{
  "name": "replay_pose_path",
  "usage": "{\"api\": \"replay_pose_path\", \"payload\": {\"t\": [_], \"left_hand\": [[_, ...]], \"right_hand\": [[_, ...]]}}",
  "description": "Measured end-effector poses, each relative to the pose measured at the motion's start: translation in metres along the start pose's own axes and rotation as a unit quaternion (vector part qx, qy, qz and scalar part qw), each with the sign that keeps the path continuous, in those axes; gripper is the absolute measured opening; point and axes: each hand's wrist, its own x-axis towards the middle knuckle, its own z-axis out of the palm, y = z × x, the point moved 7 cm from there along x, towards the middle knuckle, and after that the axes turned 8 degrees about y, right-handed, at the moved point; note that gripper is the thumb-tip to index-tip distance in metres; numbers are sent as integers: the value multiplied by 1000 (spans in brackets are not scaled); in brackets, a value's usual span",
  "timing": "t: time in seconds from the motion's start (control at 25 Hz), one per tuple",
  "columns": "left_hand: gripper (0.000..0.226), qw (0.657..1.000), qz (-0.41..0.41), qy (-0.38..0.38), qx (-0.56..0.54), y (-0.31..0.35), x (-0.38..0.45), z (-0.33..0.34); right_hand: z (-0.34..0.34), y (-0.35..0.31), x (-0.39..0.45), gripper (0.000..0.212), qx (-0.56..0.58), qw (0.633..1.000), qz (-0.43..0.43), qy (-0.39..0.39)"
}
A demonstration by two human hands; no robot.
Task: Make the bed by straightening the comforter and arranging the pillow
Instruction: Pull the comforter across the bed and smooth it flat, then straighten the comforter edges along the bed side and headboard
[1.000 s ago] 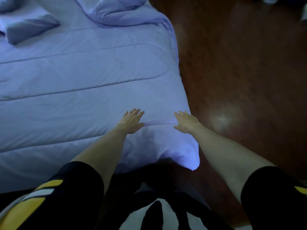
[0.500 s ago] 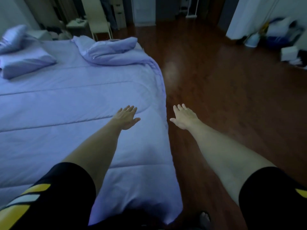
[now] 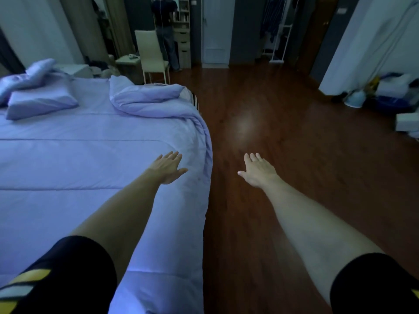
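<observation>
Dim bedroom with dark reddish wooden floor [image 3: 294, 155] filling the right half of the frame; pale cream chair [image 3: 151, 55] at upper centre. Lavender quilted comforter [image 3: 79, 164] spread flat over the bed on the left, its far corner bunched in a rumpled heap [image 3: 149, 99] at upper centre. Lavender wedge-shaped pillow [image 3: 42, 103] at upper left, well apart from both hands. Left hand [image 3: 166, 166] flat, fingers spread, grasping nothing, over the comforter near its right edge. Right hand [image 3: 258, 172] likewise splayed and empty, over the floor just beside the bed.

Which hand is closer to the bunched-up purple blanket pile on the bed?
Left. The left hand is above the bed, below the bunched purple comforter pile; the right hand is over the wooden floor.
</observation>
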Motion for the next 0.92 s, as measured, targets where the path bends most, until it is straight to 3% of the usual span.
{"api": "replay_pose_path", "payload": {"t": [0.32,0.92], "left_hand": [[73,1000,-9,-16,-14,19,112,12],[73,998,-58,-17,-25,-81,476,-36]], "right_hand": [[11,39,118,75,-22,999,-29,-17],[1,38,522,74,-14,997,-65,-26]]}}
